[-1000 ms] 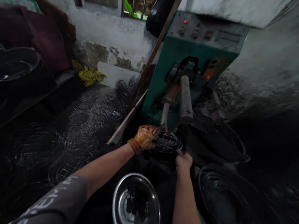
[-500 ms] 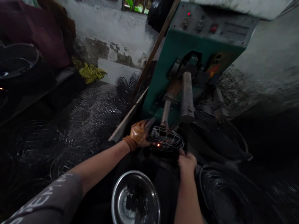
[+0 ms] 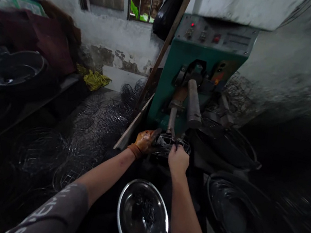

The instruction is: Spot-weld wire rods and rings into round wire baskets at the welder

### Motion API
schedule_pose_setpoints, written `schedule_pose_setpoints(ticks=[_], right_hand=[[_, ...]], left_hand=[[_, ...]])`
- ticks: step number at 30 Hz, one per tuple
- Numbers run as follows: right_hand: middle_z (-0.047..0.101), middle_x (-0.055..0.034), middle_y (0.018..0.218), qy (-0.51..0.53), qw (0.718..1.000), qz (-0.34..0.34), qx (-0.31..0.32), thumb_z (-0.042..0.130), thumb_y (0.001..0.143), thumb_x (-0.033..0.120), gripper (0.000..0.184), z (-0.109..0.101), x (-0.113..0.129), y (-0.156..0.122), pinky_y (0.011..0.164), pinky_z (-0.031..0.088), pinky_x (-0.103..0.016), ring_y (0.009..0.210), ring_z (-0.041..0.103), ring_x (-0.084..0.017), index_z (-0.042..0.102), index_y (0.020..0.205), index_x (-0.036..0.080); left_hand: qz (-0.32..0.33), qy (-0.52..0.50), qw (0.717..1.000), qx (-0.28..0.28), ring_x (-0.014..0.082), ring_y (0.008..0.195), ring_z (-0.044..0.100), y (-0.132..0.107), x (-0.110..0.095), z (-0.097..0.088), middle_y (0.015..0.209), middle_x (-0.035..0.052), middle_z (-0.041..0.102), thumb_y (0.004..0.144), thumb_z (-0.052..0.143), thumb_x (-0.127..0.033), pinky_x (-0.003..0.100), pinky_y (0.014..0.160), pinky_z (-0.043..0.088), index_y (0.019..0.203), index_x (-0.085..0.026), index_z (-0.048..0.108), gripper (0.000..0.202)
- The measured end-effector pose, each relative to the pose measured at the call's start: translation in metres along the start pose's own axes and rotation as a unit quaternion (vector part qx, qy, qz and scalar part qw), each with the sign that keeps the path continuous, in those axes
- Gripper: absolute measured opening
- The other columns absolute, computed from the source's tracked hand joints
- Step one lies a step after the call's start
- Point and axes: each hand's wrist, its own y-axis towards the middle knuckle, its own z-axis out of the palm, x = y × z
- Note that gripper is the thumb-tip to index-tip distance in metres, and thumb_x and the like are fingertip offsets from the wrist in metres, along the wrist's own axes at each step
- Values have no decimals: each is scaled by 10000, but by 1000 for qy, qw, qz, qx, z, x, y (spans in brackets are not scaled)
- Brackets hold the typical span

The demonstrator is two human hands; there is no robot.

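Note:
My left hand [image 3: 145, 142], in an orange glove, is closed on the left rim of a small round wire basket [image 3: 170, 145]. The basket sits under the two metal arms [image 3: 191, 103] of a green machine [image 3: 205, 57]. My bare right hand [image 3: 178, 160] rests over the basket's near middle, fingers pinched on its wires. A shiny steel bowl [image 3: 143, 212] holding small dark pieces lies below my forearms, close to me.
Several wire baskets [image 3: 94, 122] are heaped on the floor to the left. Dark round tubs [image 3: 235, 211] stand at the right, another tub [image 3: 16, 70] on a left shelf. A wooden plank [image 3: 132, 126] runs along the machine's left side.
My right hand has shifted left from the basket's right rim to its middle. The small glow seen on the basket half a second ago is gone.

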Motion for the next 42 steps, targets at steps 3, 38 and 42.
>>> schedule_pose_setpoints(ticks=[3,38,42], right_hand=[[771,-183,1017,-9,1000,18,8,411,1100,283,368,-2,-9,3,819,505,-321,975,751,-284,717,1206,107],[772,-169,862,241,964,84,-69,561,850,278,291,45,-92,52,784,512,-343,913,708,-319,789,883,100],[689,-108,667,272,954,112,-66,598,793,321,228,52,-104,58,713,485,-345,779,672,-303,709,676,160]], left_hand=[[9,17,1000,10,348,1345,586,4,-4,2,1472,176,608,813,720,-469,478,1137,487,1606,-127,387,926],[-26,15,1000,-2,347,1245,656,0,-3,-6,1375,161,676,767,754,-483,470,1075,536,1558,-143,471,906],[-8,35,999,21,354,1254,645,5,-6,1,1408,161,653,757,753,-507,482,1067,535,1590,-153,424,963]])
